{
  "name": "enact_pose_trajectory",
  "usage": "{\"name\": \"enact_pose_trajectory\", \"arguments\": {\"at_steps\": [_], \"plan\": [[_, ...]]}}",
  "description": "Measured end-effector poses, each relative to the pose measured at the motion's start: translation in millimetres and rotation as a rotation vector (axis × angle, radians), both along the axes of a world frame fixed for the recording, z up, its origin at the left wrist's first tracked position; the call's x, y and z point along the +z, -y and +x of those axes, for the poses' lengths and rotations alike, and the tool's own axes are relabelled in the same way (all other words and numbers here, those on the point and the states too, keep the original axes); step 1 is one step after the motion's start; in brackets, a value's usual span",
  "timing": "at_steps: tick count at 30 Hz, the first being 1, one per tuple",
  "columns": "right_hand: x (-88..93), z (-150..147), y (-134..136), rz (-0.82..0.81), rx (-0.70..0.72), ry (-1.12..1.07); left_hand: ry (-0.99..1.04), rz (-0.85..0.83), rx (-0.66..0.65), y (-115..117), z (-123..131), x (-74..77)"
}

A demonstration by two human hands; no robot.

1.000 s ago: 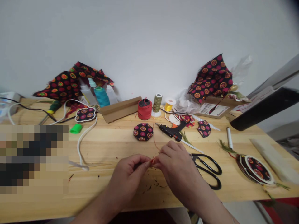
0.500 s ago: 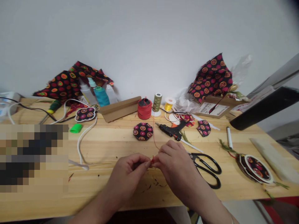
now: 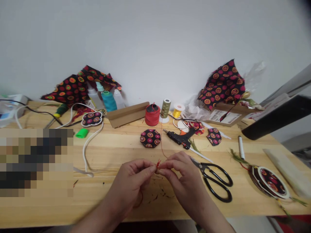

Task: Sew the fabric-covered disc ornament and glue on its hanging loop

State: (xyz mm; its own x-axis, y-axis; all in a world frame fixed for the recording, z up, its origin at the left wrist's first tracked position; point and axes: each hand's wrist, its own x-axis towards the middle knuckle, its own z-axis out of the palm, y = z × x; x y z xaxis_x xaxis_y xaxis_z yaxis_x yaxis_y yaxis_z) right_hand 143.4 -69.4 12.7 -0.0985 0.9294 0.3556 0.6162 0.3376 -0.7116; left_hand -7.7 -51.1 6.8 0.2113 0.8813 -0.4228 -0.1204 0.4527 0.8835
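Between the fingertips of both hands is a small bunch of red thread [image 3: 158,164], its ends sticking upward. My left hand [image 3: 137,177] pinches it from the left, thumb against fingers. From the right, my right hand [image 3: 183,176] pinches the same thread with thumb and forefinger. One strand runs from the hands back toward the red spool [image 3: 152,115], and a loop hangs below my left hand. Black-handled scissors [image 3: 216,179] lie just right of my right hand. Beyond the hands sits an octagonal patterned fabric piece [image 3: 150,138].
A black glue gun [image 3: 181,138] lies behind my right hand. Green thread [image 3: 166,108] and yellow thread [image 3: 179,111] stand near the wall. A round fabric ornament [image 3: 270,182] with tassels rests at right. A white cord [image 3: 85,152] and green cap [image 3: 82,133] lie left.
My right hand's fingers have shifted and opened out somewhat, so more of the red thread shows upright between the fingertips. The whole view has moved slightly.
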Motion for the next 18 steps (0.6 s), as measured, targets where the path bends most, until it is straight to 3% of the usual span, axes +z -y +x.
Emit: {"name": "enact_pose_trajectory", "arguments": {"at_steps": [7, 18], "plan": [[-5.6, -1.1, 0.1, 0.052, -0.035, -0.085, 0.033, 0.003, -0.016, -0.1, 0.1, -0.8], [-5.7, -2.3, 0.0, 0.105, -0.027, -0.005, 0.017, 0.009, -0.027, 0.3, 0.8, -0.3]]}}
